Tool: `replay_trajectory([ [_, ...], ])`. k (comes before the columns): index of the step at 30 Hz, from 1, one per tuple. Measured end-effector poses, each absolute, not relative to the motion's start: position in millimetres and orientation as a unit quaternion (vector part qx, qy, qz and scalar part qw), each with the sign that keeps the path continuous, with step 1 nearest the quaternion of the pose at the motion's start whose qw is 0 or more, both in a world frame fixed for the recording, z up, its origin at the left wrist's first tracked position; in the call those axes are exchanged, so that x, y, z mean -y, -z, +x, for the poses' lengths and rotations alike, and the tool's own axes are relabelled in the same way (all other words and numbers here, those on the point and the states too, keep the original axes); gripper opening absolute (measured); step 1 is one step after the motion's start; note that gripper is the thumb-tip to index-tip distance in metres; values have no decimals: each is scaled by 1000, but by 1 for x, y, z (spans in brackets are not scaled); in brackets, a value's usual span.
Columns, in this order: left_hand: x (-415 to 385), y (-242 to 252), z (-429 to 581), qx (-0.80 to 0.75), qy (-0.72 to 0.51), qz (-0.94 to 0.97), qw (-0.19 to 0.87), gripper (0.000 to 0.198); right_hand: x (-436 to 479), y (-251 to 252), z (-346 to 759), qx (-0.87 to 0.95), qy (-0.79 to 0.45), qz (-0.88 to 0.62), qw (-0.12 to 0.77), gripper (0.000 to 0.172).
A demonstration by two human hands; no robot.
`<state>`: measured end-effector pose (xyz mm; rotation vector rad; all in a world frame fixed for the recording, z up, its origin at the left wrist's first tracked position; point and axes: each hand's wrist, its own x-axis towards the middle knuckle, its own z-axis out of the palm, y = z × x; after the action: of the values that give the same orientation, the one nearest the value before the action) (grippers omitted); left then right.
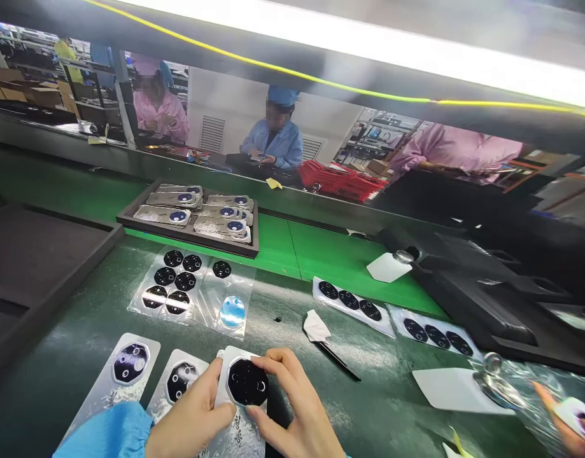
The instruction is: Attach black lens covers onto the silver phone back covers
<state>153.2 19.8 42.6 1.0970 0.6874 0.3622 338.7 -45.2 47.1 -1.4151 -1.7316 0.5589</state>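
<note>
My left hand (191, 407) and my right hand (292, 401) pinch a black octagonal lens plate (247, 381) from both sides. The plate lies on a white printed card (239, 429), and my left fingers also press the card's edge. Just left of my left hand lie two similar cards (127, 369) (180, 381), each bearing a dark octagonal plate. Beyond my hands, a clear film sheet (177, 283) holds several black plates. A clear pouch (232, 312) with a pale blue round piece lies beside it. A blue sleeve (104, 432) covers my left wrist.
A dark tray (125, 219) of silver phone-shaped pieces stands ahead. To the right are strips of black plates (352, 305), a white wipe (316, 326), and a black stylus (338, 360). Another person's hand (566, 420) is at the lower right. Black foam (34, 267) lies left.
</note>
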Motion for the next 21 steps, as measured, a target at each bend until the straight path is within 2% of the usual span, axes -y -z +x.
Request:
replay_trajectory([
  [21, -18, -42, 150, -352, -137, 568, 731, 68, 43, -48, 338, 697, -211, -574, 373, 48],
])
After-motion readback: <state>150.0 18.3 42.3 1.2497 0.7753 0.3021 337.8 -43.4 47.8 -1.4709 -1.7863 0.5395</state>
